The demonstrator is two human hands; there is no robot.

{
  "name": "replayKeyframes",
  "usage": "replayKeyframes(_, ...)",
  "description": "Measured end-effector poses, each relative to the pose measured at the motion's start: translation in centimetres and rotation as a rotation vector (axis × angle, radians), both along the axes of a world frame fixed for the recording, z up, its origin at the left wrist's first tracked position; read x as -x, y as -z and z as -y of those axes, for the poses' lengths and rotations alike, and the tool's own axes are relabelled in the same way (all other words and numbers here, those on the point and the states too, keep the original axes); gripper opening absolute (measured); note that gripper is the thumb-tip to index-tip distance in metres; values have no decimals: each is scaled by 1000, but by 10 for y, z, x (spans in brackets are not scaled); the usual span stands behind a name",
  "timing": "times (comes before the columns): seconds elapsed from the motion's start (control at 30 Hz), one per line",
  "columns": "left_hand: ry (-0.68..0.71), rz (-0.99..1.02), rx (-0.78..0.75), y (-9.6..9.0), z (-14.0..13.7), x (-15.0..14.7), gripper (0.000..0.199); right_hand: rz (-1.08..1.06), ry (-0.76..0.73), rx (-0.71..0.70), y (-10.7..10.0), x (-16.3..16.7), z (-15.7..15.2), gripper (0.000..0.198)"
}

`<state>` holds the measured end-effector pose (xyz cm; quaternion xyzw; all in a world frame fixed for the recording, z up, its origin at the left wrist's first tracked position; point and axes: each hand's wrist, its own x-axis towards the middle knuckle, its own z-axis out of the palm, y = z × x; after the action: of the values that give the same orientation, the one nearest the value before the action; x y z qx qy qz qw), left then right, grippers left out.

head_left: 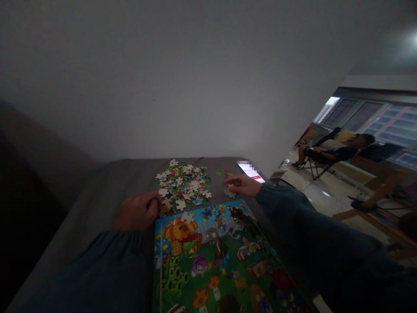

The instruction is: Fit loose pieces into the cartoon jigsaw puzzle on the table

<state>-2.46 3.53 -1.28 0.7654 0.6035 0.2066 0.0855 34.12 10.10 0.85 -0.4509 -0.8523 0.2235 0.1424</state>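
We look down on a grey-covered surface (107, 187) set against a pale wall (195, 87), with a colourful puzzle board (208, 261) at its near side, full of cartoon plants, mushrooms and a grey-headed figure. Just beyond the board's far edge we find the heap of loose pieces (187, 184), some face up, others showing pale backs; one pale piece (186, 217) lies on the board's far left corner. Our left hand (138, 211) rests beside the heap with its fingers curled in, and we cannot tell whether they hold anything. Our right hand (244, 185) reaches over a few pieces apart from the heap, thumb and fingers bent towards each other (whether a piece is pinched there, we cannot tell). Near it lies a lit phone (252, 172); farther right, a person (340, 153) sits in a folding chair.
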Motion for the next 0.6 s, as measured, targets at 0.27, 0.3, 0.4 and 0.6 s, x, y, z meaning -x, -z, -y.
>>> replayKeyframes(0.27,-1,-25,28,1,0,1,31,170,-151,-147,-6,32,25,29)
replayKeyframes(0.3,0,-27,26,1,0,1,32,178,-129,-176,-8,29,22,31)
replayKeyframes(0.4,6,-26,24,1,-1,0,33,198,-14,-266,-12,15,8,33)
replayKeyframes(0.6,3,-21,37,1,0,0,33,258,57,-245,-5,-10,-2,19)
